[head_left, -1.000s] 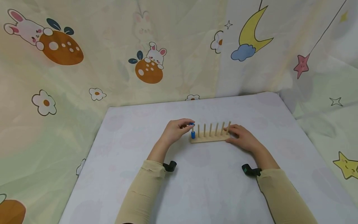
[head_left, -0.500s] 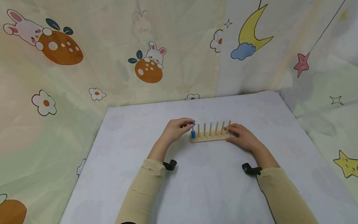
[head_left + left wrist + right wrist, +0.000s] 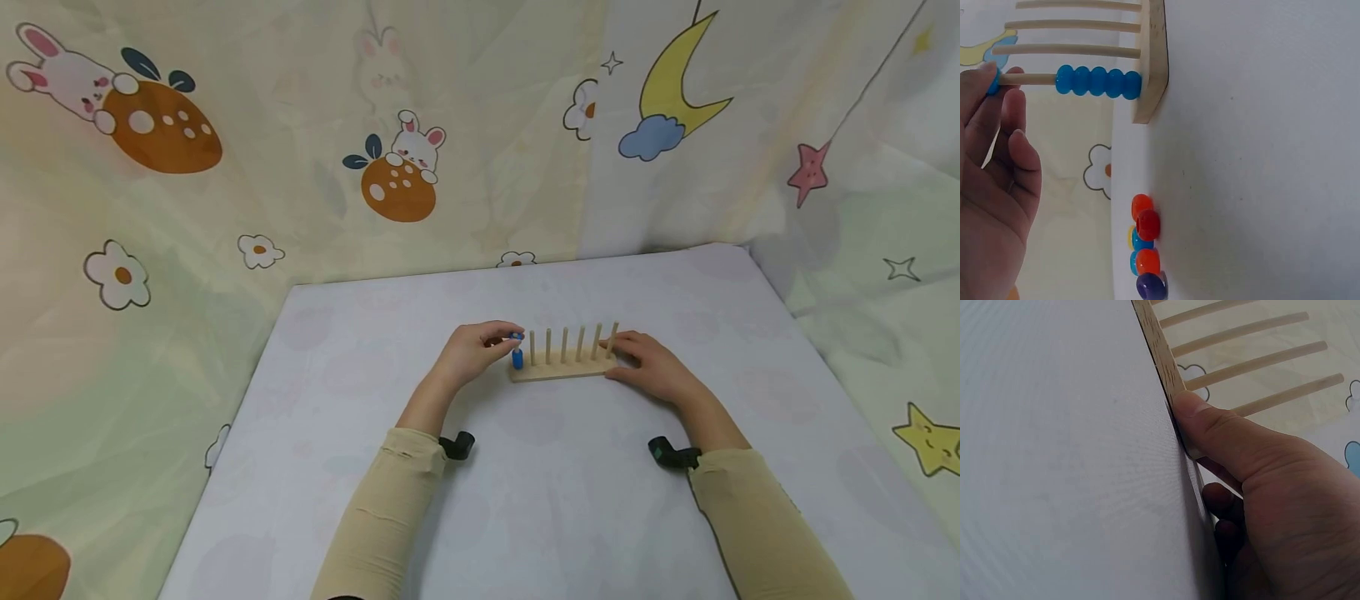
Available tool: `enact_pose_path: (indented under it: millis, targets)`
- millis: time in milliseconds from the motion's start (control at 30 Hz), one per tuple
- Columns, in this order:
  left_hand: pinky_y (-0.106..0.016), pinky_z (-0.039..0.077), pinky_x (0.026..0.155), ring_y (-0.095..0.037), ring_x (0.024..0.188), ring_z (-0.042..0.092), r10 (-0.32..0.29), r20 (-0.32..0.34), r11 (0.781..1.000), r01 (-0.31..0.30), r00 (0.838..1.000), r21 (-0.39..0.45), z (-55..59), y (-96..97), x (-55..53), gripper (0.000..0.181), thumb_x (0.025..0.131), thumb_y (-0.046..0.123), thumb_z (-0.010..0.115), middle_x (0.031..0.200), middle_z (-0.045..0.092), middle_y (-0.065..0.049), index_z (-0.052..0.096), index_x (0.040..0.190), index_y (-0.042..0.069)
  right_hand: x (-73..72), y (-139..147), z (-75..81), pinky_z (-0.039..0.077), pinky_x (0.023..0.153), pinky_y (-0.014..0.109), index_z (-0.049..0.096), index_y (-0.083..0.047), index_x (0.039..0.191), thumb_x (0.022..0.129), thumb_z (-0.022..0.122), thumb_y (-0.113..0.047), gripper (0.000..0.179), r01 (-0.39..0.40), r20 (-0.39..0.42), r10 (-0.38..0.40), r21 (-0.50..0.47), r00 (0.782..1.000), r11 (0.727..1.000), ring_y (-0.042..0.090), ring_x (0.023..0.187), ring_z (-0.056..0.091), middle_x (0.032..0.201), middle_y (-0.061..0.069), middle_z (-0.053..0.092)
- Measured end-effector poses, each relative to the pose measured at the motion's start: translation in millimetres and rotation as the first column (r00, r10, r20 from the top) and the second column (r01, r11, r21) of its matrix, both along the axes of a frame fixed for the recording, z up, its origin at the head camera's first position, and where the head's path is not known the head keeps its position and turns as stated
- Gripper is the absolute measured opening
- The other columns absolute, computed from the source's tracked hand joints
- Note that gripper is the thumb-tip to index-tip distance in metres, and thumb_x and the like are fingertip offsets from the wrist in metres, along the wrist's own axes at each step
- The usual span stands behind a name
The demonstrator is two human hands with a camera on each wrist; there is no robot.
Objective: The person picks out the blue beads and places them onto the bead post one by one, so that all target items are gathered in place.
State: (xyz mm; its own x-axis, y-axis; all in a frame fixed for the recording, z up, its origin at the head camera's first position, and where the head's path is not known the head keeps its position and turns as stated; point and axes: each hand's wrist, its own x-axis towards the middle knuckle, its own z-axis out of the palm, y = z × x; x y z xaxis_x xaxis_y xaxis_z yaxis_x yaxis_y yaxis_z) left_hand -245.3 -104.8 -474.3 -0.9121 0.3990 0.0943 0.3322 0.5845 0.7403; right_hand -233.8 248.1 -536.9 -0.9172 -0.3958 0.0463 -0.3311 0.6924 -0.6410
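Note:
A wooden peg stand (image 3: 562, 373) with a row of upright pegs sits on the table. Its leftmost peg carries a stack of several blue beads (image 3: 1098, 82) at the bottom. At the top of that same peg my left hand (image 3: 472, 350) pinches another blue bead (image 3: 994, 82) between thumb and fingers, with bare peg showing below it. My right hand (image 3: 656, 368) grips the right end of the stand's base, thumb on the near side in the right wrist view. The other pegs (image 3: 565, 344) hold nothing.
Loose beads lie on the table to the left of the stand in the left wrist view, among them a red bead (image 3: 1148, 225) and a purple bead (image 3: 1151, 286). In the head view my left hand mostly hides them. A patterned cloth (image 3: 480, 242) hangs behind the white table (image 3: 555, 517).
My left hand has dipped slightly at the leftmost peg, and the pinched blue bead has come down a little with it. My right hand has kept its hold on the stand.

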Motion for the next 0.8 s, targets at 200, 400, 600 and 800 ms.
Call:
enact_pose_path:
  millis: [200,400,600,800]
  targets:
    - [-0.03,0.052,0.075,-0.009,0.092,0.062,0.018,0.012,1.0,-0.018,1.0,0.019,-5.5,0.6,0.9,0.023,0.094,0.044,0.065,0.098,0.07,0.014,0.07,0.115,0.037,0.0,-0.2,-0.9,0.031,0.11,0.06,0.059,-0.017,0.137,0.088,0.074,-0.038,0.055,-0.004,-0.024,0.004,-0.005,1.0,1.0,0.039,0.136,0.039,0.142,0.013,0.049]
    - [-0.031,0.052,0.077,-0.011,0.091,0.063,0.021,0.001,1.0,-0.021,1.0,0.01,-12.5,1.4,2.2,0.026,0.094,0.042,0.066,0.103,0.072,0.011,0.071,0.116,0.03,0.0,-1.1,-1.0,0.03,0.11,0.06,0.059,-0.016,0.137,0.089,0.073,-0.038,0.055,0.003,-0.021,-0.003,-0.001,1.0,1.0,0.039,0.136,0.039,0.142,0.014,0.049]
    - [-0.03,0.053,0.082,-0.011,0.095,0.063,0.009,-0.025,1.0,-0.009,1.0,-0.025,-20.8,2.2,1.1,0.027,0.094,0.036,0.068,0.117,0.07,0.009,0.072,0.117,0.023,0.0,-1.3,0.2,0.03,0.111,0.06,0.058,-0.017,0.138,0.088,0.073,-0.04,0.056,0.009,-0.001,-0.009,0.009,1.0,1.0,0.038,0.137,0.038,0.143,0.013,0.048]
    - [-0.028,0.053,0.084,-0.01,0.094,0.064,-0.016,-0.056,0.999,0.013,0.998,-0.052,-25.8,3.1,-1.1,0.025,0.094,0.033,0.068,0.12,0.069,0.006,0.072,0.115,0.021,-0.6,-1.0,0.1,0.03,0.112,0.059,0.058,-0.018,0.138,0.088,0.073,-0.04,0.057,0.008,0.01,-0.008,0.009,1.0,1.0,0.037,0.139,0.037,0.144,0.012,0.048]
